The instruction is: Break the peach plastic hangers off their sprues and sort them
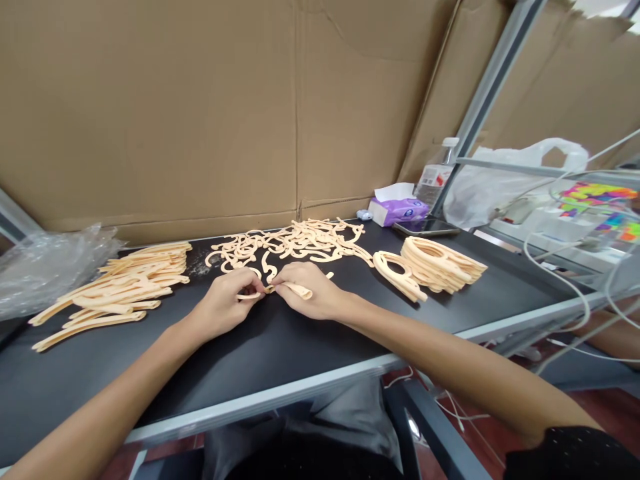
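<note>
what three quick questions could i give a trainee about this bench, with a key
1. True or false: the purple tissue pack sits to the left of the left hand.
2. Which pieces lie nearest the clear plastic film?
A. the stacked looped pieces
B. the long cream strips
C. the small scattered curls
3. How many hands hold cream work?

Key:
1. False; it sits to the right.
2. B
3. Two, left and right hand; whether they share one piece is unclear.
</note>
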{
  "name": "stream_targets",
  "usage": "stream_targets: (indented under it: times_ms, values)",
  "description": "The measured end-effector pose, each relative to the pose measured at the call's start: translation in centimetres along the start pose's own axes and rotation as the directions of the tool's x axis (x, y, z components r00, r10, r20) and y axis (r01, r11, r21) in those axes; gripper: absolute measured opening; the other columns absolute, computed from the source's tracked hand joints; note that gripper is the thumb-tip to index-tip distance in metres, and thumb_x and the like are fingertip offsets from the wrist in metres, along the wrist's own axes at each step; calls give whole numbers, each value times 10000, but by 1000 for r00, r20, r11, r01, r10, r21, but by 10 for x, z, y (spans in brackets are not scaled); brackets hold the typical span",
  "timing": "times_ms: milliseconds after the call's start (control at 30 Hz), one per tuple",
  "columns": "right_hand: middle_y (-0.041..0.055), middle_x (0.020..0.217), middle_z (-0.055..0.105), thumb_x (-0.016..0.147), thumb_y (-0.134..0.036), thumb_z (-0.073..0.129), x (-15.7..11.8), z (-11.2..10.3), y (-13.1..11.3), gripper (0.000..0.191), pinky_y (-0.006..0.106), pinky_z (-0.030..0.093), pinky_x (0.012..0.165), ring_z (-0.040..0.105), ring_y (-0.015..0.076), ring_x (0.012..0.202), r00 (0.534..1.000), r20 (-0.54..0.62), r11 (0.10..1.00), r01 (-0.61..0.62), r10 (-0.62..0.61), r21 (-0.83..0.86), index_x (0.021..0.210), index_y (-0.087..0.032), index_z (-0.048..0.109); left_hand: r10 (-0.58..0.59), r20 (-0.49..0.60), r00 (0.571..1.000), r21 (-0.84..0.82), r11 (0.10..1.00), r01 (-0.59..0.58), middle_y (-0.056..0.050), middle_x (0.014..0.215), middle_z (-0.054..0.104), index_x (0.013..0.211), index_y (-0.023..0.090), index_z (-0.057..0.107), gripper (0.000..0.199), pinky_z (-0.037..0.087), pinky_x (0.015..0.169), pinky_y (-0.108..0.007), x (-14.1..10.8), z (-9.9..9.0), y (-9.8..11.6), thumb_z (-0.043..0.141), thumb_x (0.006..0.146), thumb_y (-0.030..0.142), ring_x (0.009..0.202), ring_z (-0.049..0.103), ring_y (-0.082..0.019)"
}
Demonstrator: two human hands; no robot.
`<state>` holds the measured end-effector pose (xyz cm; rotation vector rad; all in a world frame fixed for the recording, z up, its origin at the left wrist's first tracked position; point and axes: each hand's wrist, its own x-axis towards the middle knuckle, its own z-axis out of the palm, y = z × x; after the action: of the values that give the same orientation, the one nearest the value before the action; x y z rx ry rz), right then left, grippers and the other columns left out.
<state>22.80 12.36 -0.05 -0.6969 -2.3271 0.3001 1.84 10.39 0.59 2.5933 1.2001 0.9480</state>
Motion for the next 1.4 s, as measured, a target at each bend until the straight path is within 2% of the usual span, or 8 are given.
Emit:
stream_targets:
  times_ms: [233,433,700,1000,1100,1233,1300,1400]
  values:
    - [88,830,713,855,-83,503,0,3,-5,207,278,465,785,633,166,787,999,36,999,-28,29,-21,829,-122,705,-55,-6,998,-47,997,54,-14,745,665,734,191,617,129,454,652,-245,0,-1,-3,602,838,267,696,603,-148]
    - [75,828,713,837,-66,520,1,3,-5,198,266,459,766,624,155,766,995,41,995,-96,95,16,844,-123,709,-52,-25,998,-59,997,50,-10,733,657,722,190,608,127,454,654,-252,0,0,-2,594,835,247,694,600,-151]
    - [100,834,704,853,-91,504,1,2,-8,189,305,464,787,618,180,784,999,45,1000,5,-4,-24,820,-120,689,-27,-5,1000,-40,999,27,-5,727,650,709,193,599,147,446,658,-250,-1,-1,-2,590,842,254,688,586,-141]
    - [31,761,688,817,-116,522,5,4,-11,188,259,381,653,575,132,693,964,59,955,-265,259,132,756,-154,695,-124,-74,990,-88,989,117,-4,698,648,692,189,597,164,468,628,-253,1,2,3,629,811,296,660,587,-145]
    - [19,762,705,789,-137,563,7,1,-8,155,251,407,656,595,127,704,923,19,872,-371,385,319,758,-161,713,-209,-84,974,-195,962,190,-1,715,659,710,186,614,162,511,668,-272,3,1,5,674,786,316,677,607,-149]
    - [-2,658,671,710,-143,604,13,-8,-9,91,233,422,587,562,107,607,857,44,625,-409,513,665,711,-155,695,-365,-107,925,-451,847,281,-21,794,684,830,175,644,277,550,686,-304,7,-7,10,790,689,363,704,648,-167]
    - [1,623,657,690,-164,616,14,-12,-10,87,231,419,555,546,105,565,842,88,479,-385,532,789,733,-149,690,-406,-119,906,-594,760,263,-28,814,681,886,169,649,351,554,684,-316,8,-10,11,821,649,362,706,653,-172]
    - [18,617,657,682,-177,623,14,-16,-9,103,234,413,540,558,113,561,831,149,309,-357,536,882,759,-140,682,-439,-136,888,-733,648,208,-11,769,652,868,169,649,308,538,662,-298,10,-11,9,814,650,310,683,628,-153]
